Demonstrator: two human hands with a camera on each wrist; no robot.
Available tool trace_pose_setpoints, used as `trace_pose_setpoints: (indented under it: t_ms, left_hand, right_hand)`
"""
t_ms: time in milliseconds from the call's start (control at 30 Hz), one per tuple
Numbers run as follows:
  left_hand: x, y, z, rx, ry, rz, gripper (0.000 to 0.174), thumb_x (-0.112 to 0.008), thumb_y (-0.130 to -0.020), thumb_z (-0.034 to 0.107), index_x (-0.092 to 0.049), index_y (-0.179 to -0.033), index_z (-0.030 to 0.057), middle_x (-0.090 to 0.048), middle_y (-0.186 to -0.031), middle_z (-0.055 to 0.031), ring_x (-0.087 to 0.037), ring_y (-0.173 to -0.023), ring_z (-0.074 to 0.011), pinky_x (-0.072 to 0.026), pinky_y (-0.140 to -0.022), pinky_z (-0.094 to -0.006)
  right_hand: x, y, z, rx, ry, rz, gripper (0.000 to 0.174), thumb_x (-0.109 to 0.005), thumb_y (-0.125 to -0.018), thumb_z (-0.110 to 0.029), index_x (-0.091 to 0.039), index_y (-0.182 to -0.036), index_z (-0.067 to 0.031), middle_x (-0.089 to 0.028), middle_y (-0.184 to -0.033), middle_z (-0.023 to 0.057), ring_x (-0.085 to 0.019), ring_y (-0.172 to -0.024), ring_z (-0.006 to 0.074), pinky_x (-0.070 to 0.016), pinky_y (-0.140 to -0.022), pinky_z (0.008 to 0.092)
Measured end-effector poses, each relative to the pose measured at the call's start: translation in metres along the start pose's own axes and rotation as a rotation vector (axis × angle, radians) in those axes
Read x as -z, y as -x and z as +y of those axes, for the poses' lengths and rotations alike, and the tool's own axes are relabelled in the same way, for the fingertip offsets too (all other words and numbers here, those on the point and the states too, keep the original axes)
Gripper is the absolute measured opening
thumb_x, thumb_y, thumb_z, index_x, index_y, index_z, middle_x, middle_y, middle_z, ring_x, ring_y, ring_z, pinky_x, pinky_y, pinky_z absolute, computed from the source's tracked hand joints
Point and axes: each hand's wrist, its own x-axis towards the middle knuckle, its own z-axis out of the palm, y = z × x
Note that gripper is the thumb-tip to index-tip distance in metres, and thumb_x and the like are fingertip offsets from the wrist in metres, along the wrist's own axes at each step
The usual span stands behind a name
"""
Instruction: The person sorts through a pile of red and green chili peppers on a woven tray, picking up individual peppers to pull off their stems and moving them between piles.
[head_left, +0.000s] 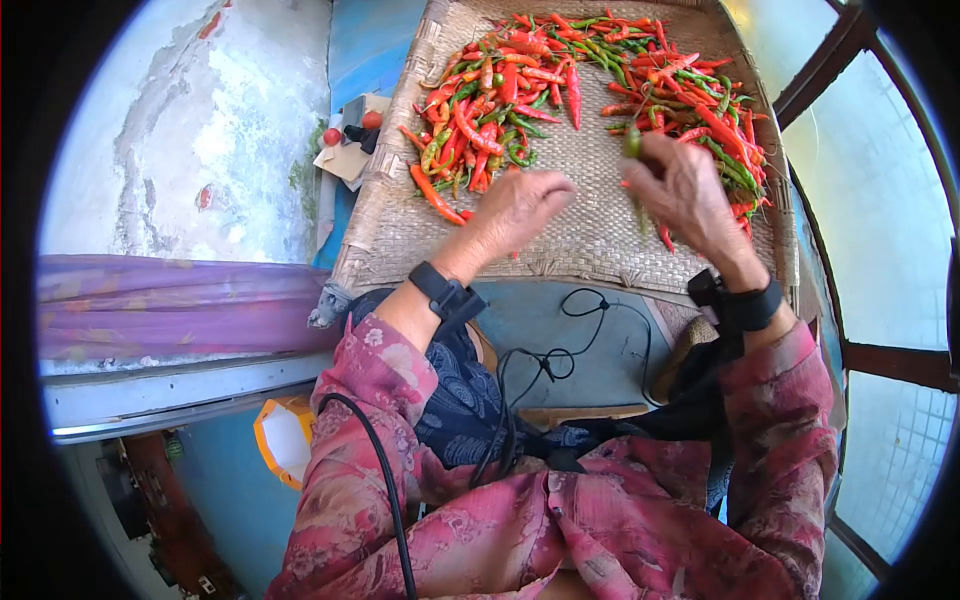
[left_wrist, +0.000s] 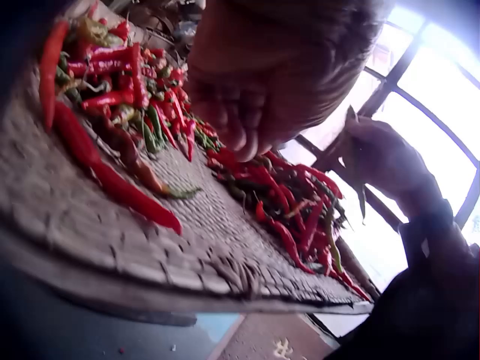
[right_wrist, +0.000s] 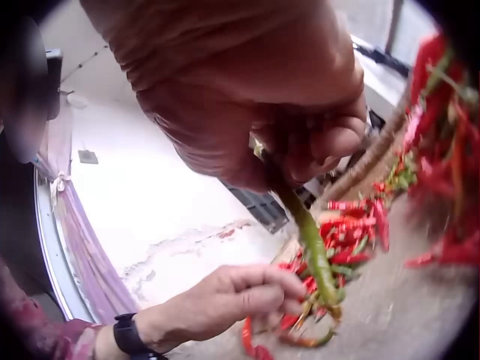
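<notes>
A long green pepper (right_wrist: pixel 317 259) hangs from my right hand (head_left: pixel 690 190), whose curled fingers pinch its upper end in the right wrist view. That hand is over the right pile of red and green peppers (head_left: pixel 725 125). My left hand (head_left: pixel 525 205) is above the woven tray (head_left: pixel 570 240), just right of the left pile (head_left: pixel 480 120). Its fingers (right_wrist: pixel 274 289) are loosely bent, with nothing visibly held; the pepper's lower end hangs close by them in the right wrist view. Two red peppers (left_wrist: pixel 124 191) lie near the tray edge in the left wrist view.
A black cable (head_left: pixel 545 365) loops below the tray's near edge. Left of the tray are a purple cloth (head_left: pixel 190 305) and a box with red round things (head_left: pixel 372 120). Framed window panes (head_left: pixel 880 180) stand at the right.
</notes>
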Motion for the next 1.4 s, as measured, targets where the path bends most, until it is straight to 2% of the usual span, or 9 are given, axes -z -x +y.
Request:
trace_pose_setpoints:
  t_ms: [133,300,467,633,700,767,1167,1300,1400]
  left_hand:
    - [0.015,0.011,-0.037,-0.007,-0.518,0.073,0.012,-0.06,-0.08,0.01,-0.064,-0.091,0.0078,-0.064,-0.09,-0.0101,-0.062,-0.086,-0.0273,-0.0492,-0.074,-0.0377]
    - [0.002,0.014,-0.061,0.024,-0.828,-0.023,0.011,-0.061,-0.077,0.011,-0.061,-0.089,0.0079,-0.059,-0.082,-0.01,-0.059,-0.083,-0.0293,-0.0479,-0.071,-0.0415]
    - [0.003,-0.003,-0.006,-0.036,-0.34,0.094,0.012,-0.063,-0.081,0.016,-0.06,-0.09,0.0086,-0.06,-0.082,-0.0095,-0.06,-0.08,-0.0286,-0.0478,-0.069,-0.0398]
    - [-0.016,0.001,0.005,-0.283,-0.108,0.089,0.013,-0.062,-0.082,0.012,-0.06,-0.095,0.0072,-0.062,-0.084,-0.0122,-0.06,-0.086,-0.0324,-0.0482,-0.072,-0.0396]
    - [-0.009,0.001,0.004,-0.271,-0.088,0.068,0.015,-0.062,-0.083,0.015,-0.059,-0.096,0.0069,-0.063,-0.086,-0.0125,-0.061,-0.085,-0.0318,-0.049,-0.072,-0.0396]
    - [0.01,0.0,0.007,0.093,0.026,-0.015,0.017,-0.061,-0.084,0.019,-0.059,-0.097,0.0076,-0.064,-0.087,-0.0124,-0.062,-0.082,-0.0306,-0.05,-0.071,-0.0392]
    - [0.019,0.032,-0.054,0.086,-0.711,-0.248,0.012,-0.059,-0.076,0.005,-0.056,-0.087,0.0105,-0.057,-0.087,-0.0094,-0.058,-0.088,-0.0298,-0.0466,-0.073,-0.0422]
    - [0.022,0.024,-0.031,-0.042,-0.496,-0.011,0.01,-0.059,-0.08,0.012,-0.055,-0.089,0.0091,-0.058,-0.085,-0.0117,-0.058,-0.083,-0.0322,-0.046,-0.069,-0.043]
    - [0.018,0.013,-0.004,-0.067,-0.279,0.055,0.012,-0.059,-0.083,0.013,-0.053,-0.092,0.0086,-0.06,-0.083,-0.0117,-0.058,-0.083,-0.0328,-0.0467,-0.068,-0.0433]
  right_hand:
    - [0.04,-0.003,0.011,-0.03,0.572,0.144,0.021,-0.058,-0.082,-0.025,-0.059,-0.079,-0.0043,-0.063,-0.07,0.0178,-0.063,-0.064,0.0351,-0.0494,-0.06,0.0464]
    - [0.055,-0.001,0.032,-0.038,0.69,0.114,0.024,-0.06,-0.082,-0.025,-0.06,-0.095,-0.0051,-0.065,-0.086,0.0168,-0.064,-0.08,0.0332,-0.0503,-0.07,0.0429]
    - [-0.01,0.009,0.019,0.357,0.296,0.071,0.036,-0.065,-0.077,-0.016,-0.056,-0.111,-0.0047,-0.059,-0.094,0.0144,-0.062,-0.08,0.032,-0.0524,-0.067,0.0396]
    - [-0.042,0.018,0.01,0.358,0.483,-0.138,0.019,-0.062,-0.077,-0.008,-0.057,-0.094,-0.0048,-0.055,-0.084,0.0135,-0.064,-0.069,0.0292,-0.0526,-0.056,0.0397]
    - [-0.041,0.015,0.014,0.376,0.54,-0.143,0.016,-0.059,-0.076,-0.006,-0.058,-0.092,-0.0078,-0.056,-0.083,0.0115,-0.064,-0.068,0.0283,-0.0524,-0.055,0.0389]
    - [-0.029,0.009,0.017,0.355,0.554,-0.06,0.014,-0.058,-0.077,-0.007,-0.058,-0.091,-0.0117,-0.055,-0.08,0.0093,-0.063,-0.067,0.0279,-0.0526,-0.056,0.0387]
    - [0.065,-0.01,0.044,-0.104,0.737,0.278,0.024,-0.055,-0.089,-0.023,-0.056,-0.107,-0.0083,-0.067,-0.085,0.0144,-0.066,-0.075,0.0329,-0.0511,-0.064,0.0445]
    - [0.034,-0.007,0.029,0.002,0.461,0.101,0.035,-0.062,-0.084,-0.027,-0.055,-0.113,-0.0099,-0.066,-0.084,0.014,-0.066,-0.074,0.0314,-0.0523,-0.064,0.0409]
    - [-0.023,0.005,0.036,0.374,0.348,0.03,0.033,-0.064,-0.082,-0.031,-0.057,-0.105,-0.0082,-0.064,-0.087,0.0137,-0.064,-0.073,0.032,-0.0524,-0.062,0.0407]
